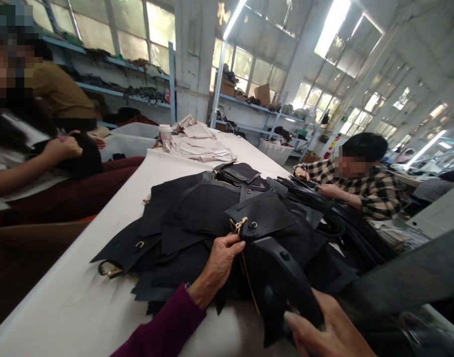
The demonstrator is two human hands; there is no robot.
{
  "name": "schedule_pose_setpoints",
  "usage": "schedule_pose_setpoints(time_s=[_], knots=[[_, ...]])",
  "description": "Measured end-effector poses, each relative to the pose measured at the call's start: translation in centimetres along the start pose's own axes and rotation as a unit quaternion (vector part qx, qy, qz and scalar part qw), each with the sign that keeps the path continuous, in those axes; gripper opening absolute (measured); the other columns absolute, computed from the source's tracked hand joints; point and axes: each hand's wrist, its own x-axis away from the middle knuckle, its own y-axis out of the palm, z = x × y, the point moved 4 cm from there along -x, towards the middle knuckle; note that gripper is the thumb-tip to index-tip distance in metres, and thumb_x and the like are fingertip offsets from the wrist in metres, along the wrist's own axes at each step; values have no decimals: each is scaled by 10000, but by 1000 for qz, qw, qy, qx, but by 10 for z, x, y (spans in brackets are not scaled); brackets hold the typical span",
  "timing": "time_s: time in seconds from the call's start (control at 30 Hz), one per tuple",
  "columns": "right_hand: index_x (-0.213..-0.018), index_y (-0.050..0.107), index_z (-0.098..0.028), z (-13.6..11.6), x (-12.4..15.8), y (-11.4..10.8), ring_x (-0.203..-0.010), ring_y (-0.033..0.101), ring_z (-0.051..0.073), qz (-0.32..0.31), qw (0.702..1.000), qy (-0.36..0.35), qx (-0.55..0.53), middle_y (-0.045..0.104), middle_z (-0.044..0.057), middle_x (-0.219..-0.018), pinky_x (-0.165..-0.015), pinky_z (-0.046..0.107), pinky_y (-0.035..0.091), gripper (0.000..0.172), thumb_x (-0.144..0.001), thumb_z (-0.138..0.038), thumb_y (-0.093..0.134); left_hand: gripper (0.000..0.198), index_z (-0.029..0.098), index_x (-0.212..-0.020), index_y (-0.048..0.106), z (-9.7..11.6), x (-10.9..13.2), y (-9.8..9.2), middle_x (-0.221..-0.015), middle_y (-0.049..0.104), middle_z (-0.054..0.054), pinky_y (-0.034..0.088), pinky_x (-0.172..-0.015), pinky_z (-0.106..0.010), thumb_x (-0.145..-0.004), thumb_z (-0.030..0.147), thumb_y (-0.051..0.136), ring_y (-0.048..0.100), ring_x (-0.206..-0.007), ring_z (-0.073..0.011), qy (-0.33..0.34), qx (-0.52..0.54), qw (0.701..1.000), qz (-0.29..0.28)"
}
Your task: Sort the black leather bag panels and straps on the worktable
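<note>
The left hand [221, 260] is extended forward and inward from a purple sleeve [170, 320], its back turned upward and its wrist set lower than the knuckles. Its thumb and forefinger are brought together in a pinch on the upper edge of a black piece [273, 282], right beside a gold zipper pull [238, 226]; the remaining fingers are curled and partly hidden.

The right hand [325, 325] is held nearer the body and lower, its forearm slanted in from the right. The thumb is laid along the near face of the same piece while the fingers are hidden behind it, so the lower end is gripped between them; how far those fingers are bent cannot be told. The piece is thus held between the two hands and tilted, with a line of gold zipper teeth [251, 283] run down its left side.

Beyond and to the left of the left hand, a pile of black pieces [197, 210] is spread over a white table [81, 292]. Farther beyond both hands, pale pieces [200, 144] are stacked.
</note>
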Motion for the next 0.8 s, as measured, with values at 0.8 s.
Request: schedule_pose_setpoints(time_s=[0.8], knots=[[-585,460,-219,17,-9,-38,-486,536,149,85,996,3,-23,532,-38,-475,-549,262,422,379,-853,-486,435,336,157,-901,698,-6,1,-1,-851,682,-55,432,-804,-298,-586,82,607,604,-802,-180,-52,100,993,-37]])
